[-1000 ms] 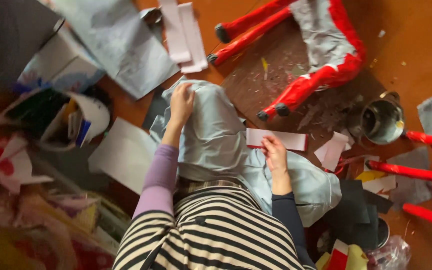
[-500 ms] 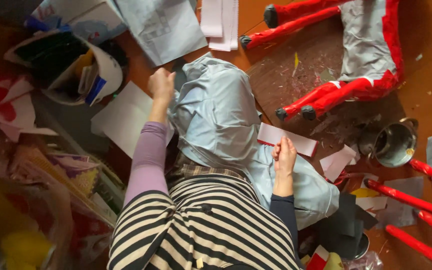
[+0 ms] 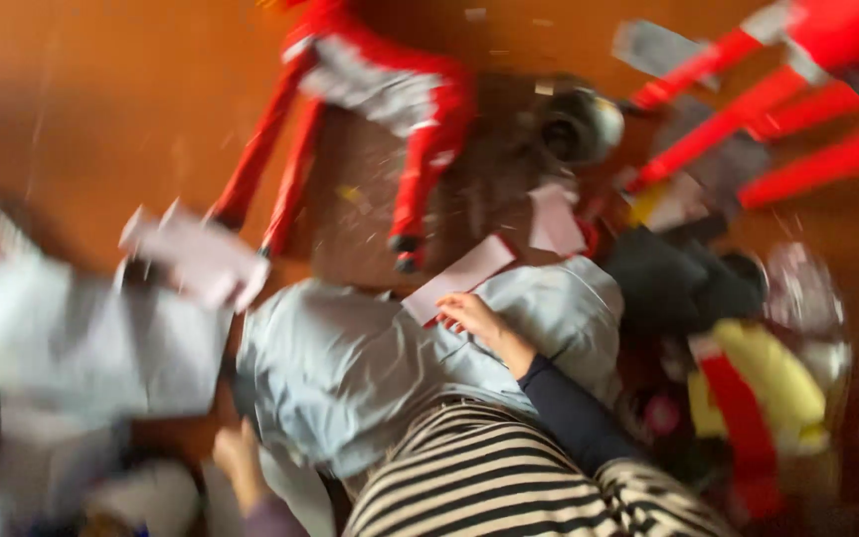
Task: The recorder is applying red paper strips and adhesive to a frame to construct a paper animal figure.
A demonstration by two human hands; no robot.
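The frame is smeared by motion, so fine detail is lost. The right hand point(image 3: 477, 318) lies flat with its fingers point(image 3: 454, 310) loosely spread, pinching nothing, their tips resting on the near edge of a pale pink paper strip point(image 3: 459, 276) that lies aslant across the top of a light blue cloth bundle point(image 3: 350, 368). The bundle spreads under and to both sides of those fingers, crumpled, on the orange-brown floor point(image 3: 101, 119). The left hand point(image 3: 241, 459) is low in the view, well apart from the right one, at the bundle's lower left edge; its fingers are blurred and I cannot tell whether they are closed on the cloth or only touching it. Just beyond the right fingers stands an overturned red-legged stool point(image 3: 370, 109) with a grey seat, its feet near the strip. Farther out past the strip lies a second pink paper piece point(image 3: 555, 221), and beyond that a small metal pot point(image 3: 577, 127). To the right of the right fingers sit a dark heap point(image 3: 678, 283) and a yellow and red thing point(image 3: 763, 383), too blurred to name. To the left of the left fingers lies a big grey-blue sheet point(image 3: 82, 348), with pinkish paper point(image 3: 196, 261) at its upper edge. Red bars point(image 3: 748, 119) cross the far upper right.
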